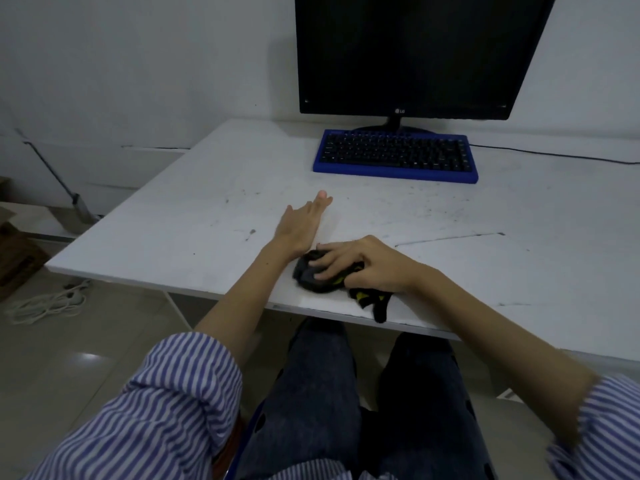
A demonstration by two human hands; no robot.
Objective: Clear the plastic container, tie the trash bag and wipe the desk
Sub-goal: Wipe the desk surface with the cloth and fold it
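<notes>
- white desk [214, 188] against a pale wall, scuffed and speckled.
- right hand [363, 268] presses down on dark rag [313, 282]; left hand [301, 225] flat, fingers apart, holding nothing.
- advise firm overlapping strokes toward the marks, clear of the blue keyboard [394, 155].

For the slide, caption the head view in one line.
Right hand presses a dark cloth on the scuffed white desk; left hand lies flat before the blue keyboard.
</notes>
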